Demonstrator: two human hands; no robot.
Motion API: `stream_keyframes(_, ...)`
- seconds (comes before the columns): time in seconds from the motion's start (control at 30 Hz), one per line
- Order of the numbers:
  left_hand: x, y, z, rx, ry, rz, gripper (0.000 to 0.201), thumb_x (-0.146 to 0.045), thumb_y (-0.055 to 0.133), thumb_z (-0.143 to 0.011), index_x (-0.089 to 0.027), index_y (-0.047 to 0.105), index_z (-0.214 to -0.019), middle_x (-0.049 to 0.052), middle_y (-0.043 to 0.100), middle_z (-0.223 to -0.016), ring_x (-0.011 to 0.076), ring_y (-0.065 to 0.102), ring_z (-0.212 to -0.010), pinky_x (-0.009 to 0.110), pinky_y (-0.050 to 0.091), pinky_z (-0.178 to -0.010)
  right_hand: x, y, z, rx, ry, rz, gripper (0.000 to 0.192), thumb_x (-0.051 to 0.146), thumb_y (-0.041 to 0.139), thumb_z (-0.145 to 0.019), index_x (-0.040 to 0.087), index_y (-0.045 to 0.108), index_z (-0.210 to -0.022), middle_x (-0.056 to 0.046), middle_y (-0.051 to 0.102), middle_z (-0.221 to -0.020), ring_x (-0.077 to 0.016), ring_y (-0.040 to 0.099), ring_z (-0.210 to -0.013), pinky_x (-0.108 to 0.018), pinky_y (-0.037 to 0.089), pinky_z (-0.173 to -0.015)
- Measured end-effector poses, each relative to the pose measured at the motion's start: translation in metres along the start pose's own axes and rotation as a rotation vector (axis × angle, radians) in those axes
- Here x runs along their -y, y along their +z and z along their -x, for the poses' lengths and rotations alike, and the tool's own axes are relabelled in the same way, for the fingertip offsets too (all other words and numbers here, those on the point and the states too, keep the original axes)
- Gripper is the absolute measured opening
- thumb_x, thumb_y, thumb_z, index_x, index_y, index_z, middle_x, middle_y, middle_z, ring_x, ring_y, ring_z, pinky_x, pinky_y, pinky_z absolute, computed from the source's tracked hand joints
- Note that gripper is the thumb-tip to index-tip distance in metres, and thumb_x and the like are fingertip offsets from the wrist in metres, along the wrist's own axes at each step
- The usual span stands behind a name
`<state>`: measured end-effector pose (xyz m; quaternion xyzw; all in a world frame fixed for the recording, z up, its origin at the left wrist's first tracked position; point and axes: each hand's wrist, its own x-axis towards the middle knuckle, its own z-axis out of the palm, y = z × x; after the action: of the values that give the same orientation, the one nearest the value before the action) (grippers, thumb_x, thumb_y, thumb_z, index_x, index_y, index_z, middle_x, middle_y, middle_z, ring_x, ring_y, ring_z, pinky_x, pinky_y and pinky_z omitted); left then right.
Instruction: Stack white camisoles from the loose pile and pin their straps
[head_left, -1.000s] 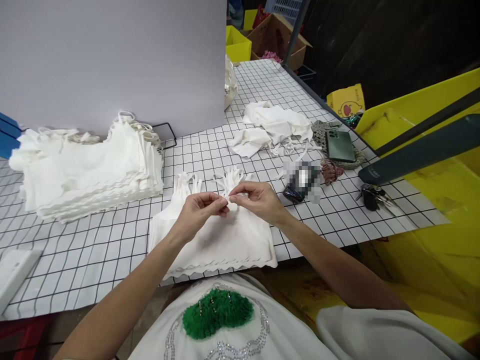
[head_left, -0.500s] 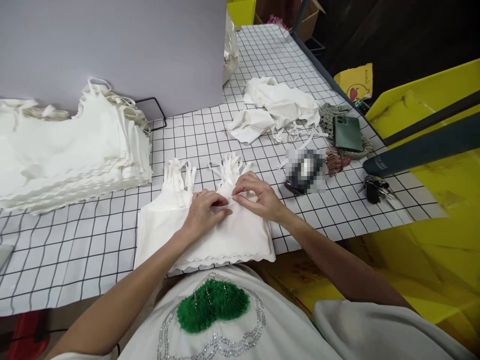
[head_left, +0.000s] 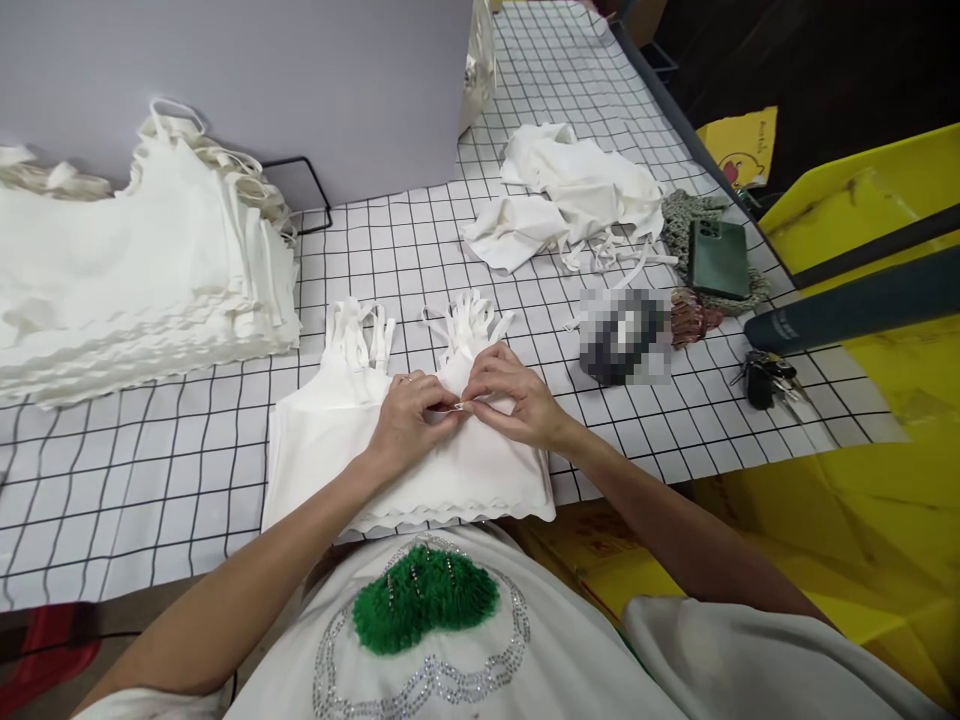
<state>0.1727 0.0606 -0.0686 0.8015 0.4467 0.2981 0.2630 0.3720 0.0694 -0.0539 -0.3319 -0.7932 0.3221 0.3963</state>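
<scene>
A small stack of white camisole tops (head_left: pixel 337 450) with thin straps lies in front of me, scalloped hems toward my body. On its upper edge, near the middle, my left hand (head_left: pixel 414 418) pinches the fabric between thumb and fingers. Close beside it, my right hand (head_left: pixel 514 398) is also closed in a pinch on the same top, its fingertips meeting those of the left. A tiny pale bit shows between the fingertips, too small to name. The straps (head_left: pixel 472 325) fan out beyond my hands.
A tall pile of white tops (head_left: pixel 150 270) stands at left before a grey panel (head_left: pixel 300 90). Crumpled white garments (head_left: pixel 577 190) lie at the back. To the right are a green phone (head_left: pixel 718 260), keys (head_left: pixel 769 380), a blurred dark object (head_left: pixel 626 338) and yellow bins (head_left: pixel 862 200).
My fingertips have come closer together on the fabric, and a small pale bit now shows between them. The view has shifted slightly downward; the stack stays in place.
</scene>
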Motion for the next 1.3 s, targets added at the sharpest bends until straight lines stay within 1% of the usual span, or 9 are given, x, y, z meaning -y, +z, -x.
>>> stream_keyframes(0.23, 0.000, -0.001, 0.000, 0.018, -0.005, 0.009, 0.012, -0.022, 0.071, -0.085, -0.019, 0.070, -0.074, -0.001, 0.067, -0.067, 0.0149, 0.056, -0.068, 0.032, 0.037, -0.071, -0.002, -0.002, -0.001, 0.024, -0.044, 0.034, 0.010, 0.019, 0.060, -0.092, 0.019, 0.066, -0.083, -0.004, 0.060, -0.077, -0.0213, 0.050, -0.090, -0.039, 0.045, -0.081)
stream_keyframes(0.53, 0.001, 0.000, 0.000, 0.020, -0.009, 0.031, 0.013, -0.024, 0.073, -0.085, -0.019, 0.071, -0.073, -0.001, 0.069, -0.070, 0.0153, 0.057, -0.069, 0.033, 0.037, -0.071, 0.001, -0.009, -0.006, 0.132, -0.078, 0.105, 0.015, 0.015, 0.055, -0.093, 0.019, 0.061, -0.079, -0.004, 0.057, -0.076, -0.0207, 0.047, -0.089, -0.039, 0.043, -0.084)
stream_keyframes(0.63, 0.002, 0.000, 0.001, 0.012, 0.001, 0.047, 0.012, -0.025, 0.076, -0.084, -0.019, 0.072, -0.074, -0.001, 0.070, -0.070, 0.0154, 0.058, -0.069, 0.033, 0.038, -0.072, 0.006, -0.017, -0.010, 0.251, -0.092, 0.204, 0.018, 0.011, 0.051, -0.092, 0.018, 0.059, -0.079, -0.004, 0.056, -0.076, -0.0212, 0.046, -0.090, -0.040, 0.040, -0.086)
stream_keyframes(0.77, 0.001, -0.001, 0.000, 0.025, -0.004, 0.065, 0.016, -0.030, 0.077, -0.084, -0.019, 0.072, -0.073, 0.000, 0.070, -0.069, 0.0160, 0.058, -0.068, 0.033, 0.038, -0.071, 0.018, -0.027, -0.020, 0.487, -0.101, 0.343, 0.025, 0.010, 0.045, -0.095, 0.017, 0.060, -0.077, -0.005, 0.056, -0.076, -0.0215, 0.044, -0.090, -0.044, 0.036, -0.091)
stream_keyframes(0.87, 0.000, -0.003, -0.001, 0.039, -0.028, 0.089, 0.017, -0.030, 0.075, -0.086, -0.019, 0.072, -0.073, 0.001, 0.070, -0.070, 0.0165, 0.058, -0.069, 0.034, 0.039, -0.071, 0.022, -0.035, -0.031, 0.624, -0.070, 0.336, 0.027, 0.012, 0.044, -0.098, 0.016, 0.063, -0.079, -0.003, 0.056, -0.076, -0.0202, 0.045, -0.089, -0.049, 0.031, -0.099)
stream_keyframes(0.93, 0.001, -0.004, -0.002, 0.056, -0.056, 0.115, 0.014, -0.029, 0.076, -0.085, -0.020, 0.073, -0.074, 0.001, 0.071, -0.071, 0.0168, 0.059, -0.070, 0.034, 0.040, -0.072, 0.017, -0.042, -0.042, 0.656, 0.000, 0.310, 0.022, 0.017, 0.050, -0.097, 0.016, 0.065, -0.080, -0.002, 0.055, -0.073, -0.0190, 0.047, -0.086, -0.049, 0.031, -0.100)
stream_keyframes(1.07, 0.003, -0.005, -0.005, 0.088, -0.114, 0.133, 0.011, -0.023, 0.080, -0.078, -0.020, 0.072, -0.072, 0.001, 0.071, -0.073, 0.0180, 0.062, -0.073, 0.033, 0.043, -0.073, -0.004, -0.066, -0.073, 0.501, 0.151, 0.303, 0.023, 0.036, 0.064, -0.091, 0.018, 0.066, -0.077, 0.000, 0.050, -0.069, -0.0175, 0.046, -0.077, -0.037, 0.038, -0.082)
stream_keyframes(1.17, 0.004, -0.005, -0.007, 0.104, -0.130, 0.127, 0.011, -0.021, 0.080, -0.077, -0.019, 0.070, -0.072, 0.001, 0.071, -0.074, 0.0183, 0.063, -0.074, 0.033, 0.044, -0.072, -0.015, -0.081, -0.100, 0.340, 0.148, 0.351, 0.032, 0.038, 0.058, -0.095, 0.018, 0.060, -0.070, 0.001, 0.044, -0.063, -0.0178, 0.043, -0.076, -0.033, 0.036, -0.075)
stream_keyframes(1.3, 0.003, -0.007, -0.008, 0.122, -0.107, 0.132, 0.013, -0.021, 0.075, -0.079, -0.018, 0.067, -0.070, 0.002, 0.070, -0.072, 0.0179, 0.062, -0.073, 0.032, 0.046, -0.071, -0.023, -0.082, -0.125, 0.261, 0.117, 0.421, 0.038, 0.035, 0.057, -0.096, 0.019, 0.049, -0.062, 0.002, 0.039, -0.057, -0.0181, 0.041, -0.076, -0.032, 0.035, -0.073)
